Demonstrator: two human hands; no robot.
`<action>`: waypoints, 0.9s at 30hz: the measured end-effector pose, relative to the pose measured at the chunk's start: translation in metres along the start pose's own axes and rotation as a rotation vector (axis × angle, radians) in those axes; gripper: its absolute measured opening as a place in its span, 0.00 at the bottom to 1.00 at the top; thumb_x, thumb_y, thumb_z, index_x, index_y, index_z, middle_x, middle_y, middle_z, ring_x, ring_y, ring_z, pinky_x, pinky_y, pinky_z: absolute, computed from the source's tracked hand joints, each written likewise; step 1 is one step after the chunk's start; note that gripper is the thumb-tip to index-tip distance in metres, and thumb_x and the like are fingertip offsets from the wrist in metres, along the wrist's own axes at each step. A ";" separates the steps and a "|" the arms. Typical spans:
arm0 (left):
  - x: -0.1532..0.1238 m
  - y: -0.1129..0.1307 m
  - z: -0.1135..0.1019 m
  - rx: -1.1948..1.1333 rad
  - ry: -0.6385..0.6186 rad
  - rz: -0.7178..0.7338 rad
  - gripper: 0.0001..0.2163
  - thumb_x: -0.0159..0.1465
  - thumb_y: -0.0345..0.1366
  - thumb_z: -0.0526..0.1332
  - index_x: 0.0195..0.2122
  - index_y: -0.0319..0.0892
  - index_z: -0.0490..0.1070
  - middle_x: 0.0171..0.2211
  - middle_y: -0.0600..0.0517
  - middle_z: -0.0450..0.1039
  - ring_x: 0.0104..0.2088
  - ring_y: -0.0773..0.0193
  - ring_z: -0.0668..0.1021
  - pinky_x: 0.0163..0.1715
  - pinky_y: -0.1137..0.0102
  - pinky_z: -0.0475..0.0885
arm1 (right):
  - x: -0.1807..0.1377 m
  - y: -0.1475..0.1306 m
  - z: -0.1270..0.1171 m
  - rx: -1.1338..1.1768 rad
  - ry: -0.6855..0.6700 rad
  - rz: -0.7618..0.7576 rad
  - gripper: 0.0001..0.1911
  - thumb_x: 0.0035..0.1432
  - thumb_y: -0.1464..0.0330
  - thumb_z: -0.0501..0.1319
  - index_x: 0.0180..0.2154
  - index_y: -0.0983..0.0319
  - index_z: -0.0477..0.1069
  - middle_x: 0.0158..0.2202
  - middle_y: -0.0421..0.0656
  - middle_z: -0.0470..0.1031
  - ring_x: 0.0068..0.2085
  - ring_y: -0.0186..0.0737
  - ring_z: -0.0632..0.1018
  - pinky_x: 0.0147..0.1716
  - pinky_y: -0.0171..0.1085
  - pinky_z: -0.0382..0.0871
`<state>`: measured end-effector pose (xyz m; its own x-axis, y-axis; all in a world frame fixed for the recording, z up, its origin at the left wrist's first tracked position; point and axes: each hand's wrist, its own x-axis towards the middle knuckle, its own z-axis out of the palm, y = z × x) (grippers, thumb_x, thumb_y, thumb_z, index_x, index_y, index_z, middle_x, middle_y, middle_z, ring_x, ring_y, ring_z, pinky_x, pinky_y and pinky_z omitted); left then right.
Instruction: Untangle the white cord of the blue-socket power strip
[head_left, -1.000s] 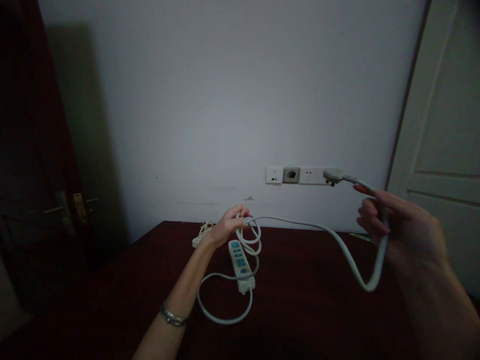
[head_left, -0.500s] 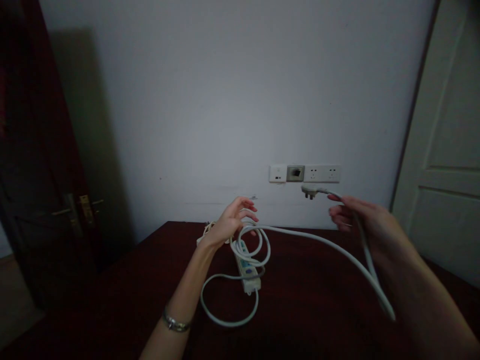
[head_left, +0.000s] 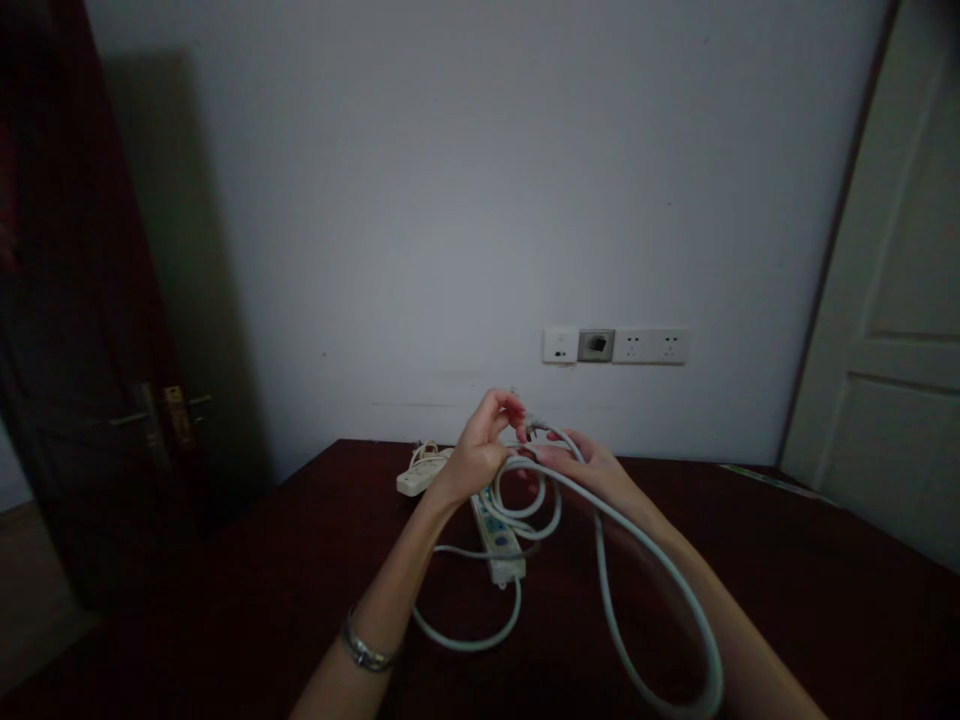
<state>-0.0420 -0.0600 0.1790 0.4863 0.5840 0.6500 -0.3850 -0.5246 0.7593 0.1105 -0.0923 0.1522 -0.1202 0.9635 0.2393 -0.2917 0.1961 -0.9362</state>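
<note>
My left hand (head_left: pixel 484 445) grips the coiled part of a white power cord (head_left: pixel 555 500) above the table. Close against it, my right hand (head_left: pixel 585 465) is closed on the same cord near its plug end. The plug (head_left: pixel 531 425) sits between the two hands, partly covered by fingers. From my right hand a long loop of cord hangs down toward the table's front. Below the coils lies a white power strip (head_left: pixel 499 545) with a blue-green face, and the cord runs out of its near end. My left wrist wears a metal bracelet.
Behind my left hand, a second white power strip (head_left: pixel 420 475) with its own bundled cord lies on the dark red table (head_left: pixel 337 520). Wall sockets (head_left: pixel 651 346) are set above the table. A thin flat strip (head_left: pixel 780 482) lies at the back right edge. Doors stand on both sides.
My right hand has moved left with the plug end, from below the wall sockets to beside my left hand. The loose cord now hangs in a larger loop in front.
</note>
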 end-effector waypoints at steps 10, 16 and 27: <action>0.006 -0.014 -0.002 0.161 0.205 -0.084 0.18 0.44 0.21 0.55 0.37 0.41 0.60 0.37 0.52 0.64 0.37 0.65 0.71 0.33 0.73 0.66 | -0.002 -0.005 0.001 0.127 0.098 -0.057 0.26 0.33 0.71 0.70 0.36 0.62 0.62 0.30 0.40 0.75 0.26 0.35 0.76 0.26 0.33 0.71; 0.001 -0.017 -0.005 0.173 -0.102 -0.396 0.17 0.54 0.36 0.61 0.45 0.39 0.65 0.37 0.48 0.69 0.37 0.63 0.73 0.34 0.69 0.68 | 0.003 -0.014 -0.017 0.071 0.268 -0.183 0.27 0.31 0.70 0.70 0.35 0.60 0.60 0.29 0.39 0.75 0.25 0.37 0.77 0.26 0.35 0.73; 0.005 -0.047 0.006 -0.179 0.105 -0.516 0.15 0.52 0.43 0.64 0.31 0.33 0.71 0.28 0.48 0.71 0.30 0.67 0.73 0.32 0.70 0.70 | 0.012 -0.015 -0.034 0.036 0.346 -0.266 0.31 0.26 0.70 0.72 0.36 0.60 0.61 0.28 0.37 0.73 0.23 0.33 0.74 0.24 0.33 0.72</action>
<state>-0.0171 -0.0358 0.1468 0.5696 0.8009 0.1846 -0.2491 -0.0458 0.9674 0.1455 -0.0777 0.1608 0.2867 0.8860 0.3645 -0.3030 0.4448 -0.8428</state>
